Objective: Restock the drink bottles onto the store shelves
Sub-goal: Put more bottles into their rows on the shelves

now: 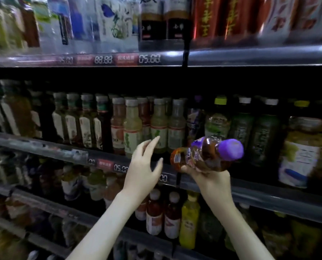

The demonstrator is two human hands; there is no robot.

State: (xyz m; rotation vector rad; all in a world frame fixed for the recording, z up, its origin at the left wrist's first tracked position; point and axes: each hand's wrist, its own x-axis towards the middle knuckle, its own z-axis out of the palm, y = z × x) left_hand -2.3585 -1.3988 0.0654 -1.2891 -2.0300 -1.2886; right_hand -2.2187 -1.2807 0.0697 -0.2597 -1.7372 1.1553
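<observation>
My right hand (209, 176) grips a brown drink bottle (207, 155) with a purple cap and purple label. The bottle lies nearly on its side, cap pointing right and toward me, in front of the middle shelf (268, 196). Behind it on that shelf stands a similar purple-labelled bottle (194, 122) in a dark gap. My left hand (144, 166) hovers empty with straight, spread fingers, just left of the held bottle and in front of pale green bottles (158, 126).
The middle shelf holds rows of juice and tea bottles, with dark green bottles (265, 132) to the right. The top shelf (231, 57) carries water bottles and red cartons. Lower shelves hold red and yellow bottles (189, 222). Price tags line the shelf edges.
</observation>
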